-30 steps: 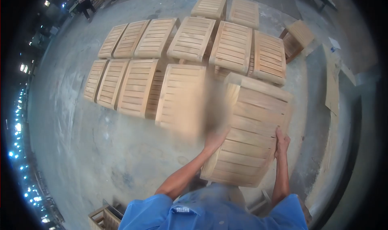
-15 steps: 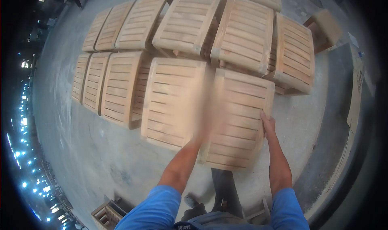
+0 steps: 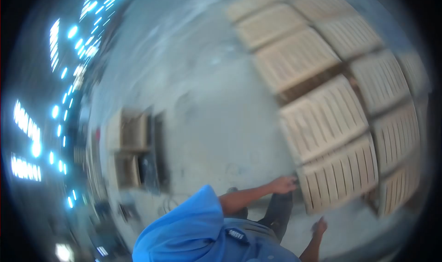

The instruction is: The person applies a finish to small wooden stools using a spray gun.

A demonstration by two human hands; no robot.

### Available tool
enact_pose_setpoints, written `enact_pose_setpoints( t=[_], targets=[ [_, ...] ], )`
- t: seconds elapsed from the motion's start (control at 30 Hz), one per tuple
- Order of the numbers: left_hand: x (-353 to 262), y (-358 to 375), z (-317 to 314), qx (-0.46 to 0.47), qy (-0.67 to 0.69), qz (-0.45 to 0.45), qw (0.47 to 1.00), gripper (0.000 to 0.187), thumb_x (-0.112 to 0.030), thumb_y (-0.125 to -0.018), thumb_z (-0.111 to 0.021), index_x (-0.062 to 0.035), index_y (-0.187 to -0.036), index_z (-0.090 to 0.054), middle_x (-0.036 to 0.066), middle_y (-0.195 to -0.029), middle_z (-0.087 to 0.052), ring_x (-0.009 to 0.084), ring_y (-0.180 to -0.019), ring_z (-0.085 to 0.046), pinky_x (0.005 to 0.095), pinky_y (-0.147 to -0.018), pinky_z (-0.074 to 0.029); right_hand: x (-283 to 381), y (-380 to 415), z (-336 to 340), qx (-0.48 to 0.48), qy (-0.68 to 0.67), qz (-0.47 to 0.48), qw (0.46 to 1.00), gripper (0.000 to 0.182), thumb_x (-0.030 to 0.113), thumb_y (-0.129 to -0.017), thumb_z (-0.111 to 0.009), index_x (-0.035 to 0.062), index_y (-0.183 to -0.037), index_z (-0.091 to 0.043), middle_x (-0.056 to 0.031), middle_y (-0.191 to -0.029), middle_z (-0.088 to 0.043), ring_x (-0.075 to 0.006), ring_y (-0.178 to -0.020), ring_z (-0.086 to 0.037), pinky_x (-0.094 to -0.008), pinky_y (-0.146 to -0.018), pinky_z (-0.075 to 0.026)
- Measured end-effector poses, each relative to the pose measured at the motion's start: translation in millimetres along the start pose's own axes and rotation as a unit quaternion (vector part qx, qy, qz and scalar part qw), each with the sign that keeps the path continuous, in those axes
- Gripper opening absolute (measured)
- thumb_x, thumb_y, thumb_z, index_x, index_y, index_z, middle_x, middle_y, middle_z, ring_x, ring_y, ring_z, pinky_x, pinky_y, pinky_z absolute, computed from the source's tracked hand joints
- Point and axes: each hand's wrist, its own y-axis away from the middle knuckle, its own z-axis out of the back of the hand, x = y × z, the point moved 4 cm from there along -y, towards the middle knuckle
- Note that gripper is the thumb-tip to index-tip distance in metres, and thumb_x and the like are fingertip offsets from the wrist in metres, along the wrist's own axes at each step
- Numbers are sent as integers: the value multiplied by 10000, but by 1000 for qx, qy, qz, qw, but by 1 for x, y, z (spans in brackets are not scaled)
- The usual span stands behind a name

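The nearest slatted wooden table (image 3: 340, 177) has a pale top with dark gaps between its slats. My left hand (image 3: 284, 185) reaches across to its near left corner, fingertips close beside the edge; motion blurs the fingers, and I cannot tell whether they grip anything. Below the same table, my right hand (image 3: 320, 225) hangs apart from the top, its fingers loosely spread and nothing visible in them. A matching slatted table (image 3: 322, 117) stands directly behind the nearest one.
More slatted tables (image 3: 294, 57) fill the right side in rows. At the left, box-like wooden frames (image 3: 133, 131) stand on the concrete floor (image 3: 221, 119). Bright lights (image 3: 55, 112) shine along the far left.
The view has swung left, shifting the tables to the right and bringing the box-like frames into sight. My right hand has come off the nearest table's side edge. My left hand is now at its corner.
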Motion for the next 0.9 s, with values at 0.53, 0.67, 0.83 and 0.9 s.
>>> enact_pose_setpoints(
  t=[0.53, 0.67, 0.83, 0.9],
  targets=[
    [473, 880, -81, -651, 262, 402, 588, 453, -404, -829, -645, 7, -1016, -683, 250, -1051, -679, 426, -1009, -636, 476, -884, -503, -30, 469, -320, 289, 243, 202, 904, 306, 315, -959, -600, 32, -1069, -563, -82, -698, -581, -194, -498, -573, -317, -390, -438],
    [569, 928, -139, -715, 348, 445, 412, 342, -327, -818, -647, 15, -824, -661, 182, -750, -675, 295, -667, -651, 420, -628, -529, -34, 595, -488, 378, 441, 268, 769, 394, 308, -938, -646, -16, -1147, -565, -147, -787, -654, -253, -584, -659, -392, -461, -532],
    [613, 961, -95, -606, 584, 432, 325, 349, -333, -830, -627, 8, -820, -701, 165, -736, -684, 274, -657, -672, 459, -631, -531, -77, 684, -661, 409, 558, 296, 659, 383, 288, -922, -661, -57, -1053, -559, -195, -762, -656, -310, -589, -676, -437, -473, -549],
    [617, 953, -75, -589, 640, 389, 304, 318, -320, -833, -631, -12, -865, -700, 131, -768, -689, 253, -680, -673, 474, -612, -523, -68, 689, -712, 400, 571, 282, 659, 368, 284, -919, -660, -54, -1026, -561, -194, -742, -649, -311, -574, -670, -448, -460, -543]
  ],
)
